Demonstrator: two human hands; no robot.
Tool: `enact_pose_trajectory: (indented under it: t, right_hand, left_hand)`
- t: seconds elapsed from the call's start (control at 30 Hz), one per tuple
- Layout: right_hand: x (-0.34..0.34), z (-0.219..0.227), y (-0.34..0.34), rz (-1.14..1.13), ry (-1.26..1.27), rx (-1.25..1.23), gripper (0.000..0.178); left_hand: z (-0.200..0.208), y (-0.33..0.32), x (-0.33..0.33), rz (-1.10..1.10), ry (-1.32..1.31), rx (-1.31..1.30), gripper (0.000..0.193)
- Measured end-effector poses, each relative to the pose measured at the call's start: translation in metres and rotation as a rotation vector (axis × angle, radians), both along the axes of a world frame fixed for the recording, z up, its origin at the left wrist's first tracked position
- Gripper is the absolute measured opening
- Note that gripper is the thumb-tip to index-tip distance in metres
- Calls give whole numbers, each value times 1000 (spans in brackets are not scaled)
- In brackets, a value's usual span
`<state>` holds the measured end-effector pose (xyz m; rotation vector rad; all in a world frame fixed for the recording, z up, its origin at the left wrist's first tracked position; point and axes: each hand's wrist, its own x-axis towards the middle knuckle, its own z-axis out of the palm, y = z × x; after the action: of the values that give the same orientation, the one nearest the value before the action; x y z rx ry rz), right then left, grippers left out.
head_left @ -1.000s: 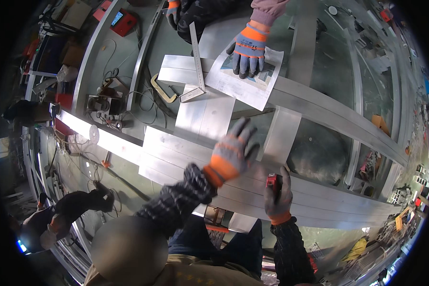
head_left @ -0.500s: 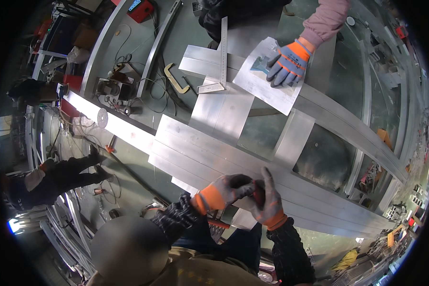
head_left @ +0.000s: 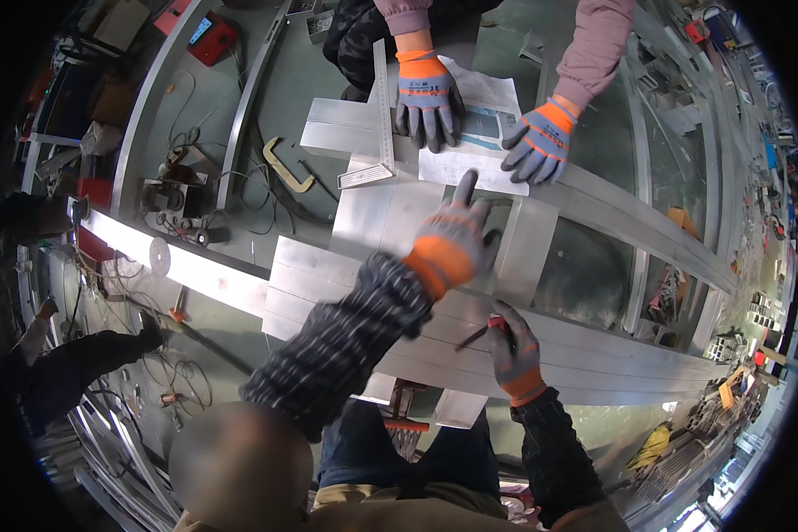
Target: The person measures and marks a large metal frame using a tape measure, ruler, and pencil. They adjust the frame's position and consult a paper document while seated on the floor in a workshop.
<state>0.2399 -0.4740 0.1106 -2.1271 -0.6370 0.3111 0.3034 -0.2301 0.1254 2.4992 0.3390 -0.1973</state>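
Observation:
My left hand (head_left: 450,246), in a grey and orange work glove, reaches over the aluminium profiles (head_left: 603,355) toward a printed sheet of paper (head_left: 470,170). It is empty and somewhat blurred, its index finger stretched toward the sheet's lower edge. Low over the profiles, my right hand (head_left: 516,359) grips a small red tool with a thin dark rod (head_left: 473,339); its exact kind is unclear. Across from me, a co-worker's two gloved hands, one (head_left: 428,99) on the left and one (head_left: 543,142) on the right, lie on the paper.
A metal try square (head_left: 383,115) lies across the far profiles. Left of it are a yellowish clamp (head_left: 285,168) and cables on the floor. A grinding disc (head_left: 160,257) rests on a bright bar. Another person's legs (head_left: 106,350) show at the left.
My hands were together; now the left reaches forward toward the paper while the right stays back with the red tool. A second co-worker's hand has come onto the sheet, which has turned.

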Motion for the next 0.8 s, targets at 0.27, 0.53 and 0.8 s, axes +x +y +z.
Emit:
enact_pose_trajectory:
  t: [0.27,0.53,0.8]
  right_hand:
    - [-25,-10,-25,-178,540,4,44]
    - [-29,-16,-23,-31,283,-22,45]
    - [-24,-15,-25,-17,343,-32,45]
  left_hand:
    - [-17,8,105,-48,321,15,56]
    - [-21,8,111,-46,344,33,62]
    - [-34,3,115,-175,269,146,84]
